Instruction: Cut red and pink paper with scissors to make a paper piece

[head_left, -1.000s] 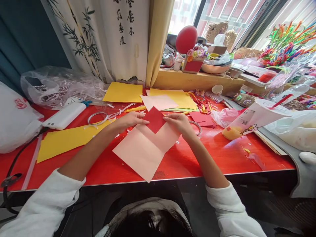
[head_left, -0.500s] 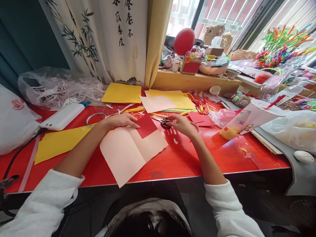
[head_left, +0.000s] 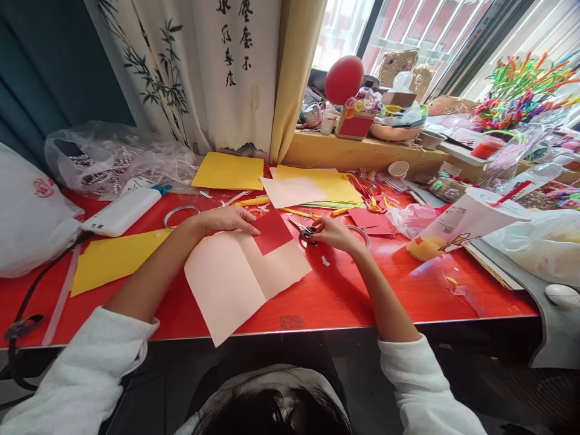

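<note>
A large pale pink sheet [head_left: 235,278] lies on the red table [head_left: 353,296], hanging a little over its front edge. A small red paper square [head_left: 273,232] rests on the sheet's far corner. My left hand [head_left: 226,220] lies flat on the pink sheet with its fingertips at the red square's left edge. My right hand [head_left: 333,232] is just right of the square, with its fingers curled round the handles of a pair of scissors [head_left: 304,230] that lie on the table.
Yellow sheets [head_left: 229,171] and another pink sheet [head_left: 290,190] lie further back. A white device [head_left: 120,212], tape rings and plastic bags sit at the left. A drink cup [head_left: 457,222] lies at the right. The window ledge holds a red balloon [head_left: 343,78] and craft clutter.
The pink sheet with the red square has been set down and shifted left. My right hand let go of the square and closed on the scissors.
</note>
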The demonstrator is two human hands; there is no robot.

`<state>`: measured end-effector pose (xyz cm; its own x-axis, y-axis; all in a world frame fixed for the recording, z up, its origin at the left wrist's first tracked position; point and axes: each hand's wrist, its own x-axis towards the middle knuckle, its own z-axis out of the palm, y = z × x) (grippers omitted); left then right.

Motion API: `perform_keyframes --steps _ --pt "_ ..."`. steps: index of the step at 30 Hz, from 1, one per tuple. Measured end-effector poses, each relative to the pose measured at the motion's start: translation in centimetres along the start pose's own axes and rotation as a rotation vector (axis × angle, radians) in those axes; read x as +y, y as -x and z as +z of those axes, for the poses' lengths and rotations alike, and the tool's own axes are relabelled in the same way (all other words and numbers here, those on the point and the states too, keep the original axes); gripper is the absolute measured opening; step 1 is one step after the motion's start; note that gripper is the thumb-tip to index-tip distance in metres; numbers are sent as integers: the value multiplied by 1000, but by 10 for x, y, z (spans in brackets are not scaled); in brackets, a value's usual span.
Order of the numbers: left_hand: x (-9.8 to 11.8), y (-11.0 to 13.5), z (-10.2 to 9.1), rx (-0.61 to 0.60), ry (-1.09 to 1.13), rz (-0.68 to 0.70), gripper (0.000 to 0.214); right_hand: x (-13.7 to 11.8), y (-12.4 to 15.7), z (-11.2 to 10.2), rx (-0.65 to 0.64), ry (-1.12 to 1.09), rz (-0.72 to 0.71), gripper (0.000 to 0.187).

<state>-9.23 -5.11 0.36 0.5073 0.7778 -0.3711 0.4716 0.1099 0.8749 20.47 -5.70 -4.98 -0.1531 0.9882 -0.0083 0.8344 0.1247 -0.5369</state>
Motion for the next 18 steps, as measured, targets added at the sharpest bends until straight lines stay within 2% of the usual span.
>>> perform_keyframes --steps 3,6,10,14,18 --pt "4 4 1 26 -5 -2 30 1 1 -5 -14 -25 32 31" --pt "4 4 1 20 20 4 29 -2 2 -3 2 -16 50 42" --pt "0 0 -3 43 63 15 25 -20 10 5 3 42 22 47" --pt "-1 0 -7 118 99 77 21 -37 21 6 -51 123 37 38" --pt "3 3 -8 188 192 202 28 -37 25 0 -105 176 38 26"
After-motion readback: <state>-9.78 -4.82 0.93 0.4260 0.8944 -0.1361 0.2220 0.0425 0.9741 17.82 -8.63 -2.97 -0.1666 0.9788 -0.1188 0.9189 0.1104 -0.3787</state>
